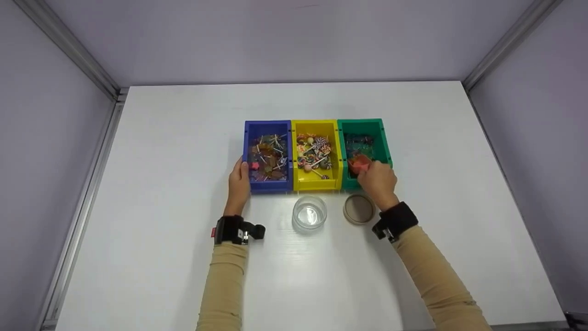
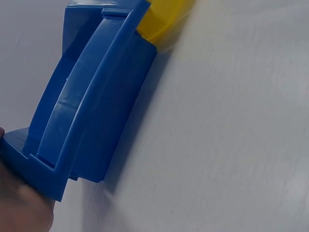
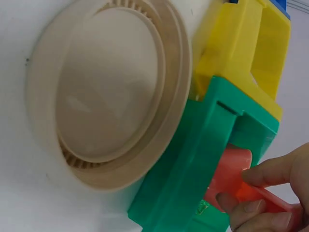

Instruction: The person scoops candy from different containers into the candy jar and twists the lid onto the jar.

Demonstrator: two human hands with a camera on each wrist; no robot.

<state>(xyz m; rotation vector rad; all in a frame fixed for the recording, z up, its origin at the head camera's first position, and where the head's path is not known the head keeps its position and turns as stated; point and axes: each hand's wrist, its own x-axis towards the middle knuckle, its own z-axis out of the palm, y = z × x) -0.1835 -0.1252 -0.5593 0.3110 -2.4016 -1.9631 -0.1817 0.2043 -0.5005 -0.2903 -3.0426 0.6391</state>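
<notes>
- Scoop (image 3: 236, 181), red, sits in our right hand (image 1: 379, 179) at the green bin's (image 1: 381, 138) front edge.
- Left hand (image 1: 239, 181) rests flat against the blue bin (image 1: 268, 186).
- Jar (image 1: 309, 214) stands empty, lid (image 1: 359, 208) off beside it; filling seems not yet begun.

Left hand (image 1: 240, 180) lies flat, fingers straight; right hand (image 1: 377, 179) is curled, fingertips (image 3: 256, 176) pinching.
</notes>
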